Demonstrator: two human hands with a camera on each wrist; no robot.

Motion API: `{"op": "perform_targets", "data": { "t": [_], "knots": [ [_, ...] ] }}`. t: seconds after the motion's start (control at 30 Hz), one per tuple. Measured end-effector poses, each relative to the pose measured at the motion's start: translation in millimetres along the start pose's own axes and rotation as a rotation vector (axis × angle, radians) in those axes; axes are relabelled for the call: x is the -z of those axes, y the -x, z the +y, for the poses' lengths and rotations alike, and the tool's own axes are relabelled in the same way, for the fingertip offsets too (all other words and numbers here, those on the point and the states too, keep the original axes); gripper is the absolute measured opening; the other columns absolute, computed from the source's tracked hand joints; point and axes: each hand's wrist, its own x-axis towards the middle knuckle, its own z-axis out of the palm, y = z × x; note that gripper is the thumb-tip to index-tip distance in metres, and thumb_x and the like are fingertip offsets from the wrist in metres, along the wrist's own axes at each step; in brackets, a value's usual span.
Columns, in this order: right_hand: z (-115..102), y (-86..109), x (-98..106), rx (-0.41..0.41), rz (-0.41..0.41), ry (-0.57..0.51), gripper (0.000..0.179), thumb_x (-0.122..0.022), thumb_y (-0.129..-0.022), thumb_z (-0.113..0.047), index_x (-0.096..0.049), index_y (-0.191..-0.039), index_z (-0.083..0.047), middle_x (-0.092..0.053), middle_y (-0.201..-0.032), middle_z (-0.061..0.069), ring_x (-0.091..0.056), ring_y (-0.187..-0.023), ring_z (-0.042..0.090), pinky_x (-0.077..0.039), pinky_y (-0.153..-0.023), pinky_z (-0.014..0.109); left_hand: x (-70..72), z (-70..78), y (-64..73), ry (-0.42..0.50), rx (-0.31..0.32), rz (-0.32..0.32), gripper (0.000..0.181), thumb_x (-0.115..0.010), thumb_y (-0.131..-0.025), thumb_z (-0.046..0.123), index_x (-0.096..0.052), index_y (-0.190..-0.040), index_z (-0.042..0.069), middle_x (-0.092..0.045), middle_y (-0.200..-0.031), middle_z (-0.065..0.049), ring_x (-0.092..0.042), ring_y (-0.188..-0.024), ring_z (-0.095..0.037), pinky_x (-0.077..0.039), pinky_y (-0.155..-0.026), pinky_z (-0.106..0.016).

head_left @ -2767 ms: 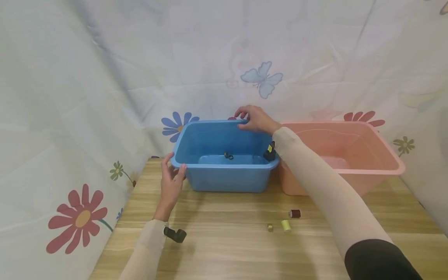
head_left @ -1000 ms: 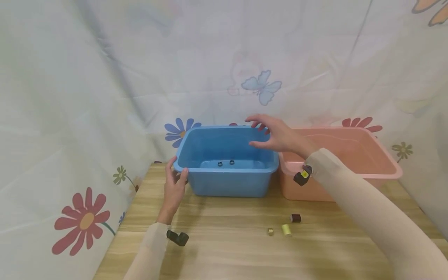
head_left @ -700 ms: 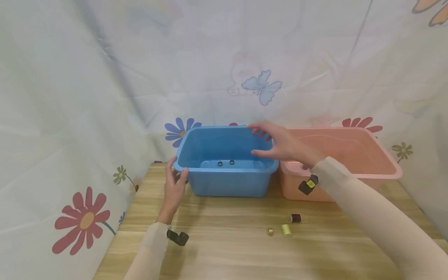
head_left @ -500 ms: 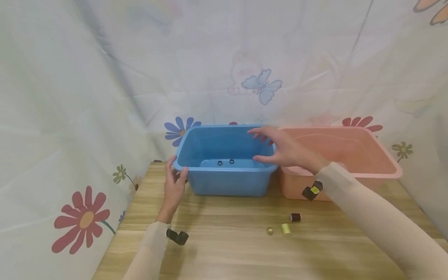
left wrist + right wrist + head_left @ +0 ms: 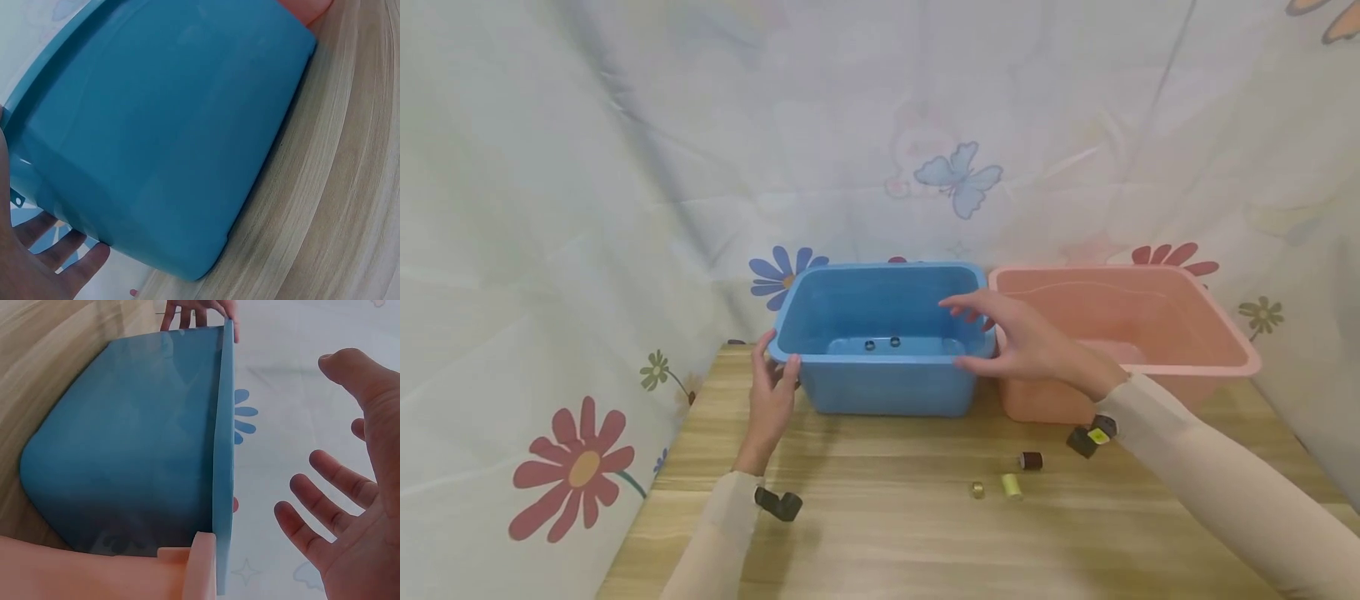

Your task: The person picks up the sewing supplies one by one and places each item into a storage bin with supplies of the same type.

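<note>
My left hand point(image 5: 772, 406) holds the near left corner of a blue plastic tub point(image 5: 887, 387), thumb at the front and fingers along the side. In the left wrist view, those fingers point(image 5: 65, 259) lie against the tub's wall. My right hand point(image 5: 1026, 342), holding nothing, hovers over the tub's right end with thumb and fingers spread apart. On the tub's floor lie two small dark rings point(image 5: 869, 344). A small gold ring point(image 5: 977, 489), a yellow thread spool point(image 5: 1011, 486) and a dark brown thread spool point(image 5: 1031, 460) lie on the table in front.
A pink plastic tub point(image 5: 1210, 368) stands against the blue one's right side, partly behind my right hand and forearm. Both tubs sit on a wood-grain table point(image 5: 880, 517). Behind hangs a pale curtain point(image 5: 865, 125) printed with flowers and butterflies.
My right hand has come down and back toward the right from over the blue tub's far rim. The small rings inside have shifted and now lie apart. My left hand keeps its place.
</note>
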Motion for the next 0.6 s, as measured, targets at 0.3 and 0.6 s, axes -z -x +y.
{"op": "perform_targets", "data": {
  "t": [0.3, 0.6],
  "knots": [
    [-11.1, 17.5, -3.2, 0.009, 0.001, -0.021, 0.072, -0.088, -0.083, -0.028, -0.054, -0.146, -0.018, -0.063, -0.132, -0.002, -0.058, -0.112, 0.019, -0.055, -0.087, 0.045, -0.4, -0.2, -0.6, -0.009, 0.008, 0.0, 0.062, -0.054, -0.106, 0.045, -0.023, -0.158, 0.037, -0.04, -0.159, -0.017, -0.052, -0.134, -0.038, -0.048, -0.101, -0.063],
    [-15.3, 37.5, -20.1, 0.054, 0.012, -0.062, 0.073, -0.089, -0.081, -0.026, -0.054, -0.145, -0.017, -0.062, -0.134, 0.0, -0.059, -0.111, 0.02, -0.057, -0.089, 0.043, -0.3, -0.8, -1.9, -0.005, -0.006, 0.003, 0.059, -0.054, -0.106, 0.043, -0.024, -0.157, 0.038, -0.036, -0.162, -0.012, -0.05, -0.135, -0.038, -0.048, -0.1, -0.064]
  ]
}}
